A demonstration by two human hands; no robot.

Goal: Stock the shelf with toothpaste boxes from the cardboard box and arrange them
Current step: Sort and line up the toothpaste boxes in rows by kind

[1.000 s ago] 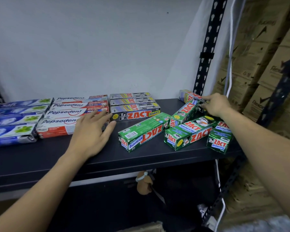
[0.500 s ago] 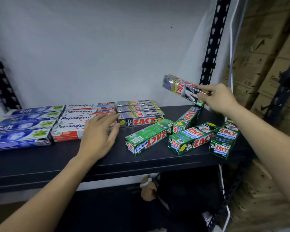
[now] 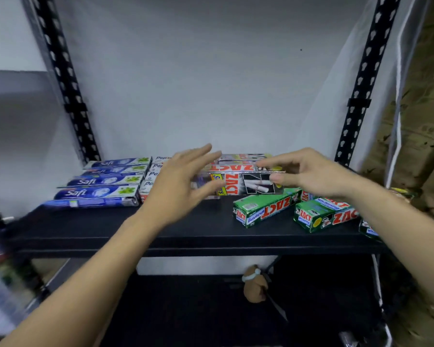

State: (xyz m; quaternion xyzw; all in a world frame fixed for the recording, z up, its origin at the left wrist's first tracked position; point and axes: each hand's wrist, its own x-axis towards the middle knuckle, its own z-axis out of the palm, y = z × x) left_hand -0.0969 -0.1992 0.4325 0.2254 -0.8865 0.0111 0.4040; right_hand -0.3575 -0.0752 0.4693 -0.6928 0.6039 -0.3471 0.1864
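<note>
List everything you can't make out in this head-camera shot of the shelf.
- Red-and-white boxes: head view, the left hand covers all but their left ends.
- Silver stack at the back: mostly behind the silver box the right hand pinches.
- Whether the left hand touches that box: motion blur.
- Rightmost green box: hidden by the right forearm.

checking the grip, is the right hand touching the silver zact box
Touching. Head view shows the right hand pinching the silver ZACT box at its right end.
</note>
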